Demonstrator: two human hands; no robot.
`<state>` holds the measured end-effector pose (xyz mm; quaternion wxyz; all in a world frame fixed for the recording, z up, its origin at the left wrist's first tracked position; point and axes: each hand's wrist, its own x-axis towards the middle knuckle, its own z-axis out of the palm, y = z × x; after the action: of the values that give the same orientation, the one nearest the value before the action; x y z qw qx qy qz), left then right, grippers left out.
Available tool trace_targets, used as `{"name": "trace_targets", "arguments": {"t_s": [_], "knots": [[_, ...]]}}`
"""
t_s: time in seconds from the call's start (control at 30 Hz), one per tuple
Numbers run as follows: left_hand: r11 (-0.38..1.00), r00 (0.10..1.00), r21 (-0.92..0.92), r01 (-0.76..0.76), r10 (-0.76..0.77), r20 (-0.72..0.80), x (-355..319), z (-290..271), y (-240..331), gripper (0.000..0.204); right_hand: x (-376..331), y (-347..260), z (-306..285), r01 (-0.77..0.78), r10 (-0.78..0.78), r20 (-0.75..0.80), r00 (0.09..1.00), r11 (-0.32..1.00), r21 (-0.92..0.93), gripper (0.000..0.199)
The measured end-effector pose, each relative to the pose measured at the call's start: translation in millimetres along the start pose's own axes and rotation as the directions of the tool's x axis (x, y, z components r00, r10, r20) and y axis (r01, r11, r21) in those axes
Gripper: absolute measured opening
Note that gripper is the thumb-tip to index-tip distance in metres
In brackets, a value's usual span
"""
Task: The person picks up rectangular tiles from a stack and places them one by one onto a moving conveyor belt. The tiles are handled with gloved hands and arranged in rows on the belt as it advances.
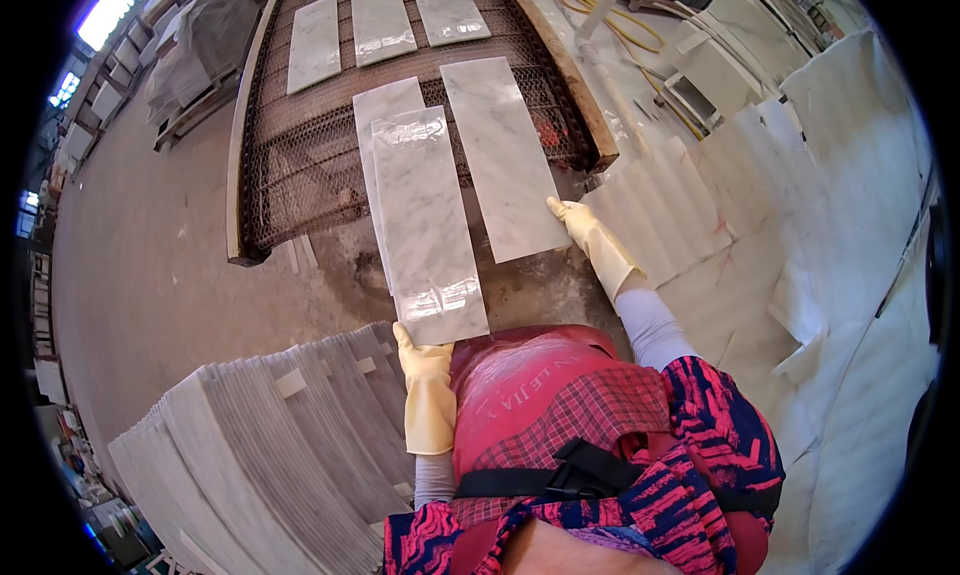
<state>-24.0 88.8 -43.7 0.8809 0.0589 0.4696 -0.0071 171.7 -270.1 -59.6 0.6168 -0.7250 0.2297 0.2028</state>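
My left hand (425, 385), in a cream rubber glove, is closed on the near left corner of a glossy white-grey marble tile (428, 215). Behind that tile, partly covered by it, another marble tile (385, 100) lies along its left side. My right hand (595, 243), gloved alike, grips the near right edge of a separate marble tile (505, 165); its thumb shows on top and its other fingers are hidden beneath. The far parts of these tiles overlap the end of a mesh conveyor belt (300, 175). Further up the belt lie several wet tiles (383, 20).
A long row of upright tiles (290, 435) stands close at my lower left. Rusty side rails (560, 65) edge the conveyor. White foam sheeting (830, 175) drapes over the right side. A yellow hose (635, 40) lies beyond, and a wrapped pallet load (205, 45) stands far left.
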Motion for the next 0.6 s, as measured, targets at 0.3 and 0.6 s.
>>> {"name": "trace_targets", "arguments": {"t_s": [0.3,0.6], "knots": [[0.999,0.999,0.015,-0.047,0.047,0.007,9,-5,5,0.056,0,-11,10,0.019,-0.02,-0.104,0.994,1.0,-0.009,0.053],[1.0,0.999,0.016,-0.014,0.013,0.051,3,8,6,0.056,11,-2,12,-0.008,-0.012,-0.133,0.991,0.989,-0.145,0.062]]}}
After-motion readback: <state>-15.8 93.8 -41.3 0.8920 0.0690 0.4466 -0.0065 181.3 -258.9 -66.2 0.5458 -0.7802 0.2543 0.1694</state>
